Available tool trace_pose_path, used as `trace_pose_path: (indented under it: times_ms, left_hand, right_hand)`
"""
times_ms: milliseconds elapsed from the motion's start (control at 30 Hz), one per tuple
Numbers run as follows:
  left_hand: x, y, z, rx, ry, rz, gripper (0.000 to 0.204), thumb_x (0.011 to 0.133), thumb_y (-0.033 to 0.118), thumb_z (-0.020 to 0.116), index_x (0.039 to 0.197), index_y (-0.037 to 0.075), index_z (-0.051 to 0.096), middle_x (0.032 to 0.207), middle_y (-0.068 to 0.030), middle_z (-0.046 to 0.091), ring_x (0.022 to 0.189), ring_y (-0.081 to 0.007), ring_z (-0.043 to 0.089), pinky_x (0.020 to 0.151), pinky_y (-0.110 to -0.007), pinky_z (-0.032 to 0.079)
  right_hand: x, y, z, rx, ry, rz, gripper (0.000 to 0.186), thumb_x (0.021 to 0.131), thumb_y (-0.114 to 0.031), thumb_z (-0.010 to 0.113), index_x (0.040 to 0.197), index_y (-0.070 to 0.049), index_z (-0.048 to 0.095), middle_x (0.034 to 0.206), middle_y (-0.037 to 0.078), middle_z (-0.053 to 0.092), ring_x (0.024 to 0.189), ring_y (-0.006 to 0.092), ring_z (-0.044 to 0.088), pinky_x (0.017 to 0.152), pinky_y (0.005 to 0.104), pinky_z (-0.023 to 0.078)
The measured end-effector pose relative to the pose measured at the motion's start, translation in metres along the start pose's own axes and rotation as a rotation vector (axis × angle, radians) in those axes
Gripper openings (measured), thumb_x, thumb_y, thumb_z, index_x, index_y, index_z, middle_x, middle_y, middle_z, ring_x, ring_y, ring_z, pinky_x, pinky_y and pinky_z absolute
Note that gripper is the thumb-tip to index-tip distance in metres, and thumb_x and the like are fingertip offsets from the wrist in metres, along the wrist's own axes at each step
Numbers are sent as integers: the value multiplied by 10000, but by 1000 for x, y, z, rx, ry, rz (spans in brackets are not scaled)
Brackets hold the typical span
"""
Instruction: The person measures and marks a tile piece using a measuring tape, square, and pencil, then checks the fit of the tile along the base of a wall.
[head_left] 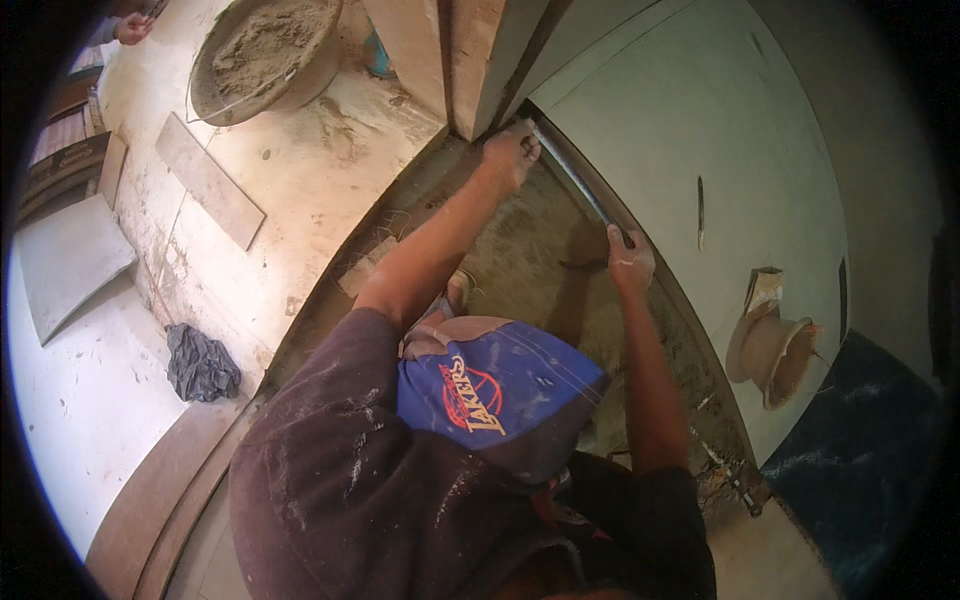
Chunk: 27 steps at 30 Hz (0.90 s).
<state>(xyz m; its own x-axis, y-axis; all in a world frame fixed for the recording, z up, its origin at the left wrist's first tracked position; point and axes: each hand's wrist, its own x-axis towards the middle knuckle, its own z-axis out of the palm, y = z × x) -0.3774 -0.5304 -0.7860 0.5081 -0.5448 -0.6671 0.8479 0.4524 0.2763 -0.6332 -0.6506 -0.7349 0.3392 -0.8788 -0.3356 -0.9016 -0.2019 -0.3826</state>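
Note:
A long, straight grey metal bar (pixel 577 176) slants along the edge of the sunken, mortar-coloured floor strip (pixel 540 240), beside the pale floor panels. At its near end, my right hand (pixel 630 262) is closed around it. My left hand (pixel 512 155) is at the far end by the foot of the wooden door frame (pixel 470 60), its fingers curled closed against the bar. What lies under those fingers is partly hidden. My blue shorts and one foot show between my arms.
A bucket of sandy mix (pixel 270 55) stands upper left near a loose tile strip (pixel 210 180). A black plastic bag (pixel 202 363) and a large tile (pixel 70 262) lie left. On the right are a dusty flared pipe piece (pixel 775 350) and a thin dark stick (pixel 700 212). Another person's hand (pixel 132 28) shows far left.

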Motion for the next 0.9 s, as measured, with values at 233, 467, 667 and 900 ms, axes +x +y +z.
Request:
trace_pose_path:
  times_ms: [233,467,667,900]
  left_hand:
    - [0,5,5,-40,23,16,141,971,104,629,1087,40,580,1022,-59,541,897,-179,521,820,-331,481]
    - [10,1,-2,78,41,26,177,962,125,646,1107,45,586,1023,-53,545,897,-170,524,837,-321,487]
    - [19,-3,-6,136,18,34,162,951,135,656,1091,74,602,988,-39,561,848,-150,522,821,-315,492]
    - [17,-5,6,89,61,35,75,952,109,638,1000,70,595,904,-29,543,754,-143,485,744,-312,464]
  right_hand:
    - [-5,-42,14,-68,192,5,601,843,-548,660,1187,-54,670,1158,201,646,1059,364,639,896,485,508]
    - [-1,-43,24,-95,230,34,586,845,-552,655,1178,-71,677,1152,204,632,1065,368,631,882,507,516]
    - [-2,-40,36,-148,402,11,543,855,-522,663,1146,-64,683,1129,203,627,1070,378,617,872,517,518]
    - [-10,-41,35,-126,493,-62,468,839,-455,710,1095,-63,692,1059,196,638,1020,363,622,834,522,530]
